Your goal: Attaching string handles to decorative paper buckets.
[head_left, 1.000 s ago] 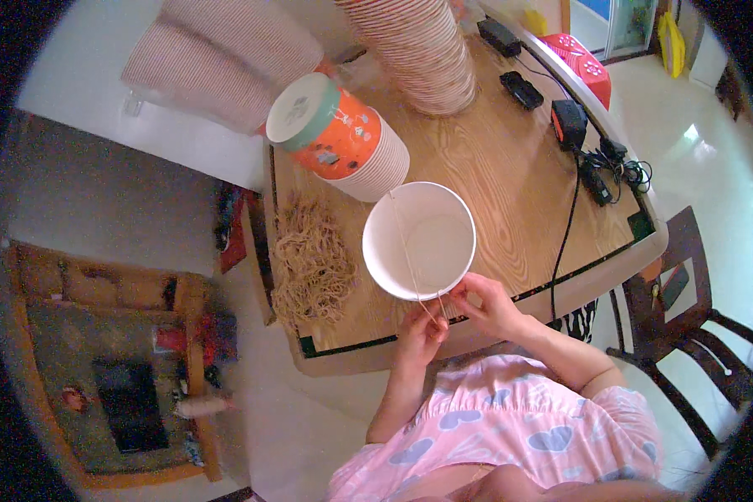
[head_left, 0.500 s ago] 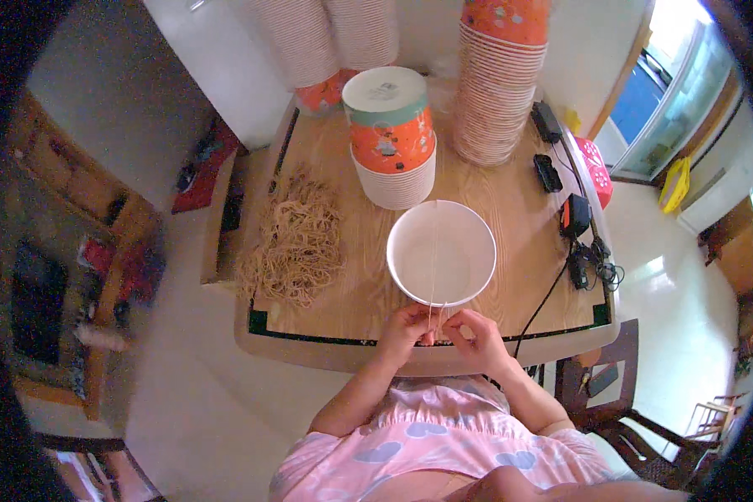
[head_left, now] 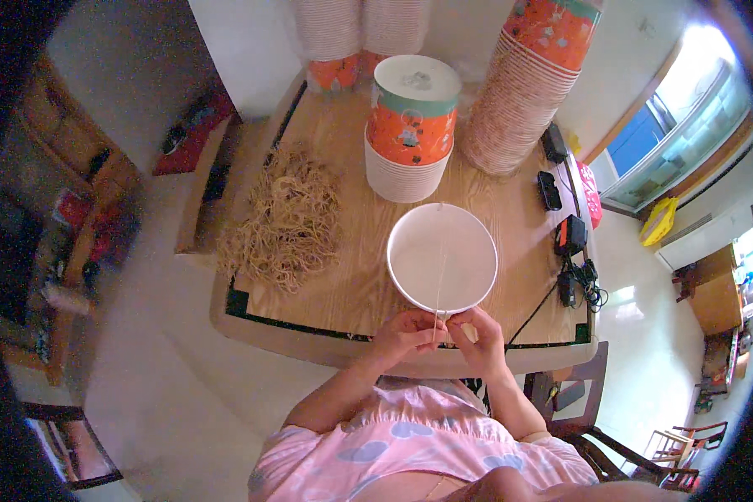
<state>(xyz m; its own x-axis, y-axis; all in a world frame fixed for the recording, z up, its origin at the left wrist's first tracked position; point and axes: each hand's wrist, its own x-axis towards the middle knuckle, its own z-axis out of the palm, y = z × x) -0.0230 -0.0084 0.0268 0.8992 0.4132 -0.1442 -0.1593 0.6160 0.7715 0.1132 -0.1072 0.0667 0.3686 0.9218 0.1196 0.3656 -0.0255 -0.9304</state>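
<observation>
Near the table's front edge stands a paper bucket (head_left: 475,255), mouth up and white inside. A thin tan string (head_left: 443,280) runs across its mouth and meets in a twist or knot at the near rim. My left hand (head_left: 407,335) pinches the string just below that rim. From the other side my right hand (head_left: 478,339) also pinches string, its thumb and fingers close to the left hand's fingertips. Just beyond the bucket is a stack of upside-down orange and green paper buckets (head_left: 412,134). On the left lies a tangled pile of tan strings (head_left: 289,222).
Tall stacks of nested buckets rise at the back right (head_left: 523,92) and back left (head_left: 330,33). Black adapters (head_left: 570,236) with coiled cables lie along the table's right edge. A dark wooden chair (head_left: 590,402) stands at the near right.
The view has swung slightly. My hands stay at the bucket's near rim; the two string strands, apart before, now meet tightly there, and my fingers have shifted on them.
</observation>
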